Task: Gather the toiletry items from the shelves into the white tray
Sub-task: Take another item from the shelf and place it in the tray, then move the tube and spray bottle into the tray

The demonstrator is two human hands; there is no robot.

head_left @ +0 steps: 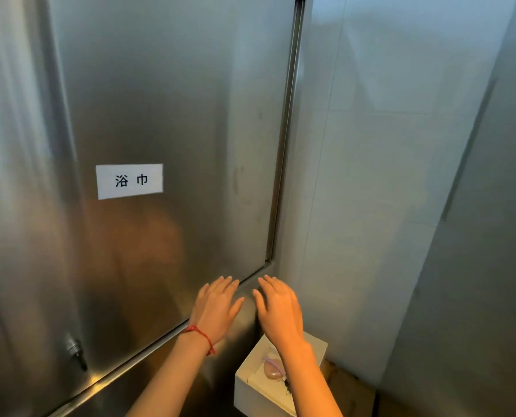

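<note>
A steel cabinet door (pixel 166 121) fills the view, shut, with a white paper label (pixel 129 181) stuck on it. My left hand (pixel 216 308), a red string on its wrist, lies with straight fingers on the door's lower right corner. My right hand (pixel 277 308) is spread flat beside it on the cabinet frame. Neither hand holds anything. Below my right forearm stands the white tray (pixel 252 383), with a pale pink wrapped item (pixel 273 368) inside, partly hidden by the arm. No shelves show.
A small metal latch (pixel 76 352) sticks out at the door's lower left. A grey tiled wall (pixel 386 176) stands to the right of the cabinet, and another steel panel (pixel 476 266) closes the far right. Brown floor shows beside the tray.
</note>
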